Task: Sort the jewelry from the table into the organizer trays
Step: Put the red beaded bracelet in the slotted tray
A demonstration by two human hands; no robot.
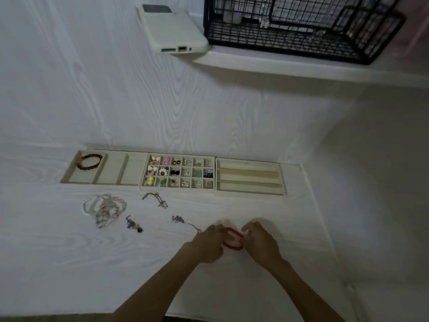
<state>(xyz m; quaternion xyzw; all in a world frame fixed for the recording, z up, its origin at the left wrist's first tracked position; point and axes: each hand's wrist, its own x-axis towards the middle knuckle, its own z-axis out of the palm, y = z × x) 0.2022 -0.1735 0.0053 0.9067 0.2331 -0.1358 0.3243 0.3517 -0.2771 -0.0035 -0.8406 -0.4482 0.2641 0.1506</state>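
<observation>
A red bracelet (234,240) is held between my left hand (209,245) and my right hand (260,242), just above the white table near its front. Both hands pinch it, one at each side. Three beige organizer trays stand in a row further back: the left tray (116,169) holds a dark beaded bracelet (89,161), the middle grid tray (178,173) holds several small earrings and charms, and the right tray (249,177) has long slots. Loose on the table lie a heap of clear bead bracelets (103,209), a silver chain (155,199), a small dark charm (134,224) and a chain with a pendant (184,221).
A phone in a pale case (171,29) leans against the wall above the trays. A black wire basket (299,26) sits on a white shelf (301,68) at the upper right. The table's right edge (318,217) runs close to my right hand.
</observation>
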